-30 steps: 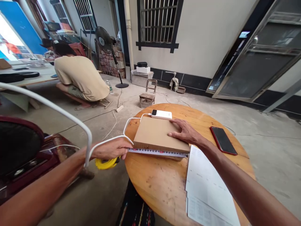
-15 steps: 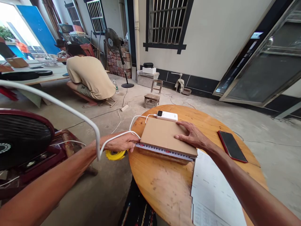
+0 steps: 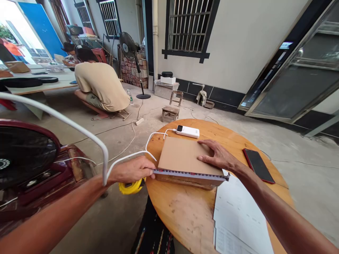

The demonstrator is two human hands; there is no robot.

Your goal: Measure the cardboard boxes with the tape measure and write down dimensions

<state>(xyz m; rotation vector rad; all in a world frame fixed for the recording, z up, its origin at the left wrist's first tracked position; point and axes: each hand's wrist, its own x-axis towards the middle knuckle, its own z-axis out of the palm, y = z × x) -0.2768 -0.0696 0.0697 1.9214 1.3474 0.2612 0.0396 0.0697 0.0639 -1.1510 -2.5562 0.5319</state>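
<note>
A flat brown board (image 3: 182,157) lies on a round wooden table (image 3: 185,211). My right hand (image 3: 215,157) rests flat on its right part, fingers stretched out. My left hand (image 3: 132,170) is closed on a yellow tape measure (image 3: 131,187) at the table's left edge. Its white blade (image 3: 189,174) runs along the board's near edge to the board's right corner.
A white power bank (image 3: 188,131) with a white cable lies behind the board, a dark phone (image 3: 258,165) to the right, white paper sheets (image 3: 238,218) in front. A person in a beige shirt (image 3: 102,86) crouches at the back left. A dark red fan (image 3: 26,155) stands at my left.
The view has shifted a little. The tape blade now reaches the board's right corner; both hands stay where they were on tape and board.
</note>
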